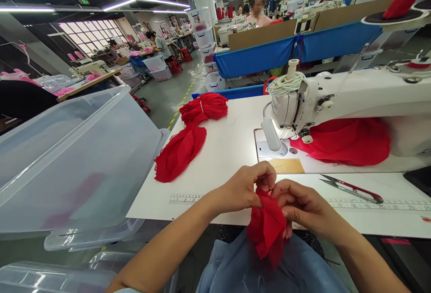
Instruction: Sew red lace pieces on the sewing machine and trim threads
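Between my two hands hangs a piece of red fabric [267, 228], held up at the table's front edge over my lap. My left hand [251, 185] pinches its upper left part, fingers curled. My right hand [299, 205] grips the right side of the same piece, with fingertips close to the left ones. Ahead of them stands a white sewing machine [343, 97], with another red fabric piece [350, 142] lying under its arm. Thread snips [353, 188] lie on the table to the right of my right hand.
On the table's left side lie a tied bundle of red fabric [205, 108] and a loose red piece [182, 153]. A large translucent bin [101, 158] stands against the left edge. A ruler strip [185, 198] runs along the front. Other people work at machines beyond.
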`<state>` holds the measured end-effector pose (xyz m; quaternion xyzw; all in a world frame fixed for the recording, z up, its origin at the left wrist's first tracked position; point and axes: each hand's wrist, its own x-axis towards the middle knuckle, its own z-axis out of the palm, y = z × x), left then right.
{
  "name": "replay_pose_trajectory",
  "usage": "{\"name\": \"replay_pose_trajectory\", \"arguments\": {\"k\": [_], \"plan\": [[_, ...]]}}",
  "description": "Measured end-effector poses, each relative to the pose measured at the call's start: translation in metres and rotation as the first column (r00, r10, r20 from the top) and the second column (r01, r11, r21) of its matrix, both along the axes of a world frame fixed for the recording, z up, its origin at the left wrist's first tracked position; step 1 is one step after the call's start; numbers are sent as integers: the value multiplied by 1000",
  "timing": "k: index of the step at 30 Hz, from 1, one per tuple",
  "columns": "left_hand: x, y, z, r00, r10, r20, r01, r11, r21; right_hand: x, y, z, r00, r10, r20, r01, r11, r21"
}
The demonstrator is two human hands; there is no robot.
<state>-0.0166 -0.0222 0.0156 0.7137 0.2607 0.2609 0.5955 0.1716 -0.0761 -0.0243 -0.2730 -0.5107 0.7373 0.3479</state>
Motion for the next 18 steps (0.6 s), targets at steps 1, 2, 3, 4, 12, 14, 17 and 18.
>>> {"name": "replay_pose_trajectory", "arguments": {"k": [1,2,3,4,12,14,17,18], "plan": [[-1,0,0,999,-34,0,34,999,-3,-1,0,0,999,35,-18,-36,999,-26],[-2,1,-1,998,-63,-5,63,998,-1,-1,-1,-1,998,61,-25,-62,997,-42],[-3,2,-1,996,-85,-15,85,996,6,-1,-1,-2,997,71,-17,-72,997,-42],[-4,3,0,995,-100,-31,100,995,16,-1,-1,-3,999,49,1,-49,999,-17],[-4,-5,-8,961,251,-113,-228,956,183,6,-7,-10,930,-350,113,255,835,488],[0,-13,-15,906,413,-90,-376,884,278,4,-8,-13,941,-293,170,198,883,425],[5,-21,-21,858,511,-54,-440,784,437,-2,-7,-16,922,-263,285,159,927,340],[5,-22,-22,860,508,-55,-429,776,462,-3,-6,-16,912,-269,310,156,926,344]]}}
